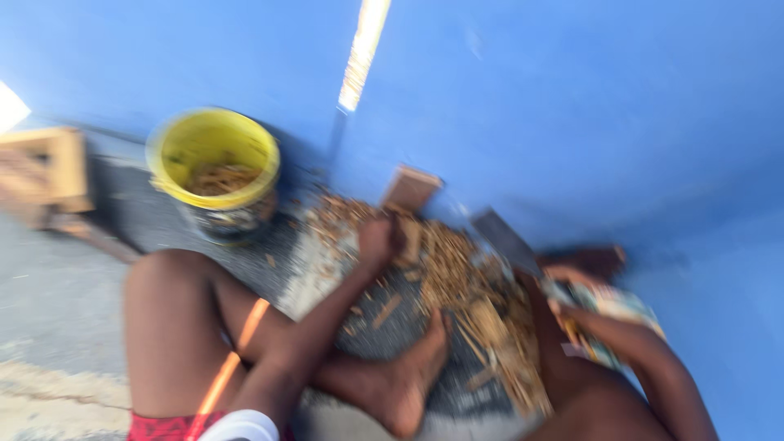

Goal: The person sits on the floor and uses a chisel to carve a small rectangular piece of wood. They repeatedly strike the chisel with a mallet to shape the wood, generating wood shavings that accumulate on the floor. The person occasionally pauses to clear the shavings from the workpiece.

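left hand grips a wood piece — blade beside.

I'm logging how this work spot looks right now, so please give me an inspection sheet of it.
Surface: grey gritty floor, partly covered with wood bits.
Job's things: small wooden piece under the left hand; flat dark blade near the right hand, grip too blurred to tell.
Clutter: heap of wood chips and splinters between the legs; yellow bucket holding more chips; a brown block by the wall.
Grippers: both hands bare; left closed on the wooden piece, right unclear.
Cables: nothing seen.
Surroundings: blue wall with a bright gap; wooden crate far left; picture motion-blurred.
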